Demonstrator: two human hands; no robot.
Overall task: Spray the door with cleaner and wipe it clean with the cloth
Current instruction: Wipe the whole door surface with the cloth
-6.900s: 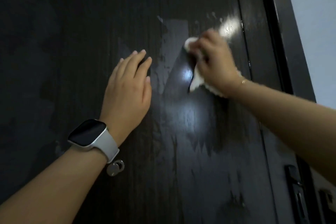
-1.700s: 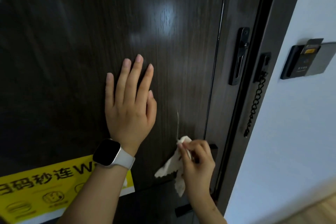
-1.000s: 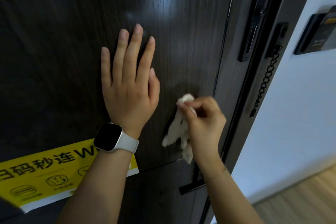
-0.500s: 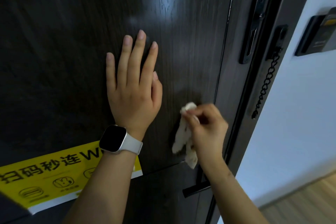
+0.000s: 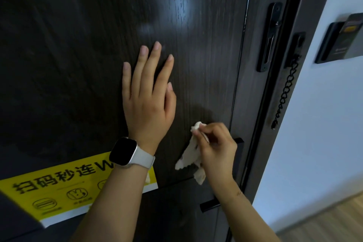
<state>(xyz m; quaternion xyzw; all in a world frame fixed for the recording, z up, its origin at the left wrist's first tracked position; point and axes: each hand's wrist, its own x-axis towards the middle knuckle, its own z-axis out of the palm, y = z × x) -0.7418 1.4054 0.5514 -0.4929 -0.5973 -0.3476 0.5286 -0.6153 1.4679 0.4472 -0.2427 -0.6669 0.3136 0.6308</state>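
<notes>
A person braces the left hand (image 5: 149, 104) flat against a dark wood-grain door (image 5: 78, 55), fingers straight and slightly spread, holding nothing; a smartwatch (image 5: 129, 153) with a pale band sits on that wrist, its screen dark; to the right of the left hand and slightly lower, the right hand (image 5: 217, 155) pinches a small white cloth (image 5: 191, 155) between curled fingers and thumb, its bunched top pressed to the door and its loose ends hanging below the knuckles; the cloth lies on the door panel just left of a thin vertical groove; a yellow sign (image 5: 64, 190) with black characters is stuck to the door below and left of the left hand, partly hidden by the forearm; a pale sheen of reflected light marks the door above the left hand; right of the door's edge, a black lock plate (image 5: 268, 37) and a black security chain (image 5: 284, 92) hang on the frame; farther right, a dark card holder (image 5: 341, 39) is mounted on a white wall (image 5: 318, 143); wood flooring (image 5: 330, 226) shows at the lower right corner.
</notes>
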